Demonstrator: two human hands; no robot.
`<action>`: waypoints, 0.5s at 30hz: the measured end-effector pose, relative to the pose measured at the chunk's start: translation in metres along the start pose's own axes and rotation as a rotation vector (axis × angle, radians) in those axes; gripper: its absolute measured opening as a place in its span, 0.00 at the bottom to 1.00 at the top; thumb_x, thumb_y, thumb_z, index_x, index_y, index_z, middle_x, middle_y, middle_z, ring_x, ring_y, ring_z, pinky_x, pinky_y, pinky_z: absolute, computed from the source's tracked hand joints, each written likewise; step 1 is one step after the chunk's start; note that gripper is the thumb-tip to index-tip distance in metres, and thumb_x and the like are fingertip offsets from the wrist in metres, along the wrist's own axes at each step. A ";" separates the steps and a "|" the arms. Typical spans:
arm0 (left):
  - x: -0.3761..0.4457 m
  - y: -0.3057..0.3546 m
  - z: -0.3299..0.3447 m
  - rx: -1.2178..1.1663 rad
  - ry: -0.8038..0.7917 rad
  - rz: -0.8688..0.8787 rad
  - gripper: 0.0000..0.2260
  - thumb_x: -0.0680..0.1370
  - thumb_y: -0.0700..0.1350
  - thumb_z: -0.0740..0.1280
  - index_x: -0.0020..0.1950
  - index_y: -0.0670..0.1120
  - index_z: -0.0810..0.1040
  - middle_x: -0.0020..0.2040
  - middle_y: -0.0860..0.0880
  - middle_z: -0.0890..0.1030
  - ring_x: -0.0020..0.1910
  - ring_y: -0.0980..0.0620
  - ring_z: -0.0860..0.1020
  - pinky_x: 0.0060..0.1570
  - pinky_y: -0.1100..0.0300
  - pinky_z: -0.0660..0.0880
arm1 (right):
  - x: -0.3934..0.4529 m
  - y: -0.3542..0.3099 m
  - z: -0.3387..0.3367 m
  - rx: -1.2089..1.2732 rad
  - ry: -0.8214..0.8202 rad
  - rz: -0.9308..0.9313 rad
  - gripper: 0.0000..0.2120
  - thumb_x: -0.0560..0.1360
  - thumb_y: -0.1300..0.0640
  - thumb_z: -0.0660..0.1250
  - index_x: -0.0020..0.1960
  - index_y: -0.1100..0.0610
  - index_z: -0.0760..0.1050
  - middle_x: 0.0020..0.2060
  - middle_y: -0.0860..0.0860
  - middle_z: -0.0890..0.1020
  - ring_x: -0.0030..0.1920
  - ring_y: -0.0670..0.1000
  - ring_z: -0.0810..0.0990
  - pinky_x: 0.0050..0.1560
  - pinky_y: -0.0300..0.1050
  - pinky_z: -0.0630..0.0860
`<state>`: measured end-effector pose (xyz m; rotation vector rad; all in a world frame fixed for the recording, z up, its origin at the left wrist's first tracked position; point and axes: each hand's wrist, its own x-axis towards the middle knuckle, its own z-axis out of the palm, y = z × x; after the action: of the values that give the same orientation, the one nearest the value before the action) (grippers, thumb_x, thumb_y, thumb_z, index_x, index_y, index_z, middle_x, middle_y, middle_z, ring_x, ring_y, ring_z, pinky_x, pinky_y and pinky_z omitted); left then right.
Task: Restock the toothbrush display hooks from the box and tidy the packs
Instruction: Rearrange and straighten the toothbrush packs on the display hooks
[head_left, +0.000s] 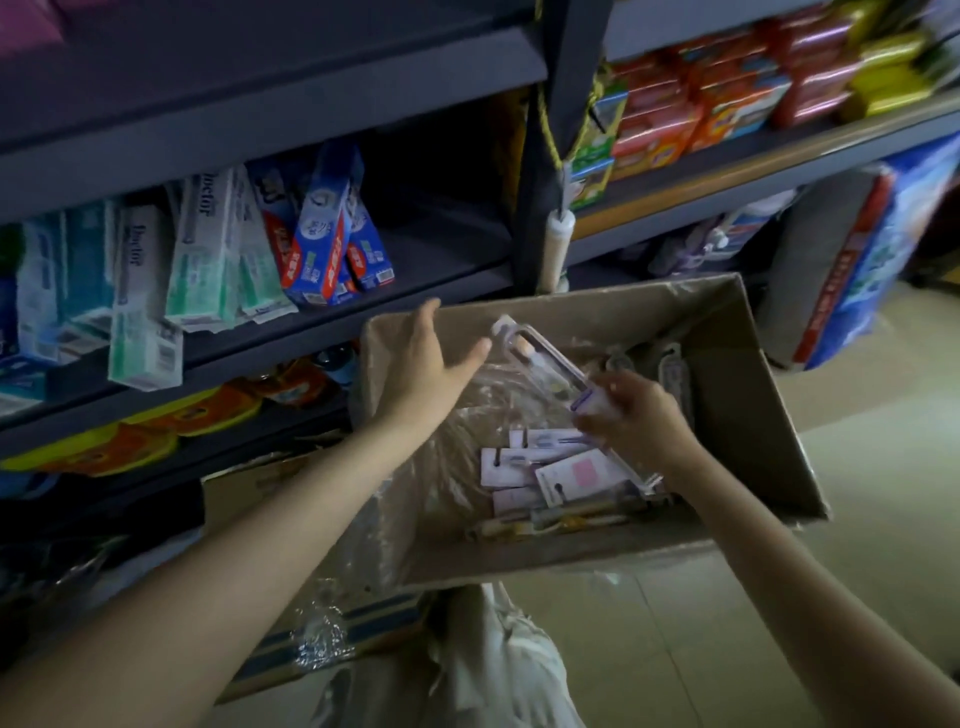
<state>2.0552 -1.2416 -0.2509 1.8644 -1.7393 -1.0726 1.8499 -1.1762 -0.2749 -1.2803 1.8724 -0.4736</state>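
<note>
**Fingers of my right hand pinch one toothbrush pack above the open box**

Fingers (597, 415) of my right hand (636, 415) are curled round the lower end of a clear toothbrush pack (550, 371), and I see the pack tilted, its hanging tab pointing up and away from me over the cardboard box (748, 415). Motion blur softens that hand, so I cannot tell exactly how each finger lies.

Nearest to me, below the box, pale cloth (498, 670) fills the bottom of the view. Inside the box, at its near side, I see loose packs (550, 467) with white and pink cards lying flat on crinkled clear plastic film (457, 457), and a few more toothbrushes lie along the near wall. Further packs sit in the far right part of the box, too dim for me to make out.

My left hand (431, 358) hovers over the far left corner of the box, fingers straight and spread wide, holding nothing, just beside the raised pack's tab but apart from it.

Beyond the box, to its far left, toothpaste cartons (218, 249) lean on a dark shelf (415, 280). Under that shelf, left of the box, I see orange and yellow pouches (156, 431). Beyond the box to its far right, red and orange packets (727, 98) are stacked on a higher shelf.
</note>
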 end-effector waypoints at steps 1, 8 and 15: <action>0.000 0.007 0.006 -0.137 -0.109 -0.063 0.30 0.75 0.53 0.67 0.72 0.45 0.60 0.67 0.48 0.69 0.65 0.52 0.69 0.62 0.61 0.66 | -0.001 -0.002 -0.006 0.079 -0.013 -0.037 0.21 0.68 0.59 0.75 0.58 0.55 0.75 0.47 0.50 0.80 0.46 0.51 0.80 0.48 0.47 0.76; 0.006 0.025 0.027 -0.557 -0.192 -0.205 0.16 0.75 0.39 0.68 0.61 0.46 0.69 0.49 0.49 0.78 0.47 0.53 0.78 0.48 0.60 0.76 | 0.024 0.021 -0.014 0.304 -0.207 -0.033 0.17 0.75 0.60 0.67 0.63 0.62 0.72 0.53 0.55 0.80 0.55 0.54 0.79 0.50 0.41 0.76; 0.007 -0.014 0.019 -0.302 -0.198 -0.142 0.14 0.74 0.39 0.69 0.53 0.53 0.69 0.45 0.55 0.78 0.46 0.55 0.77 0.47 0.61 0.74 | 0.081 0.107 0.053 -0.336 -0.026 0.345 0.35 0.76 0.55 0.64 0.75 0.58 0.48 0.70 0.63 0.63 0.68 0.64 0.64 0.66 0.54 0.63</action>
<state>2.0506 -1.2416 -0.2749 1.7605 -1.4595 -1.5268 1.8134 -1.1974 -0.4125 -1.1264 2.1580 0.0425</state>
